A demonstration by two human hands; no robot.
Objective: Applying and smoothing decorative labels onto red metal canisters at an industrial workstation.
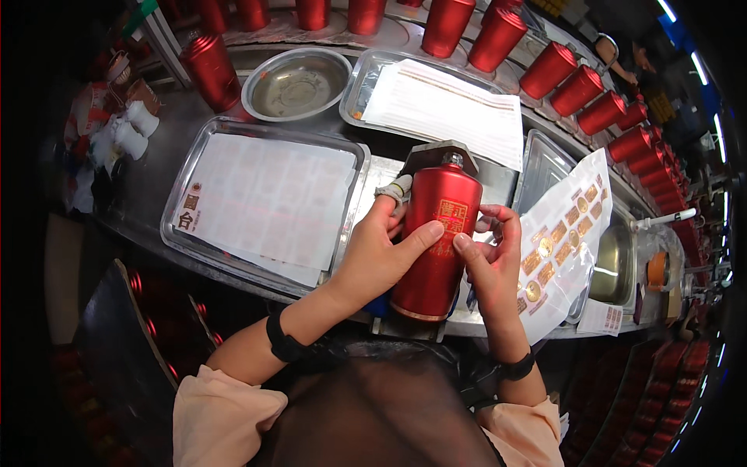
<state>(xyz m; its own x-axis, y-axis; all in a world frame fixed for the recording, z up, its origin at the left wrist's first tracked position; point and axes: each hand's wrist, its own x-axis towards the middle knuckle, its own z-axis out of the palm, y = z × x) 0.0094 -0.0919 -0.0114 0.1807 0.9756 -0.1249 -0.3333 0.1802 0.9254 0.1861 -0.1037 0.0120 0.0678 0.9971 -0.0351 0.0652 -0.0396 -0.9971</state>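
Red bottle gripped by both hands: L wraps side, R thumb presses label.

We see the worktop crowded: sheet-filled tray left, sticker sheet right, red bottle row behind; only open passage is near the steel bowl.

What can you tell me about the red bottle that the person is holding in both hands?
The red bottle is a tall, glossy cylinder with rounded shoulders, a short neck and a small silvery cap. A gold band rings its base, and a gold square label sits on its front. It stands nearly upright, tilted slightly, over the edge of a metal worktable. The left hand wraps its side with the thumb across the front; the right hand touches the label's edge with thumb and fingers.
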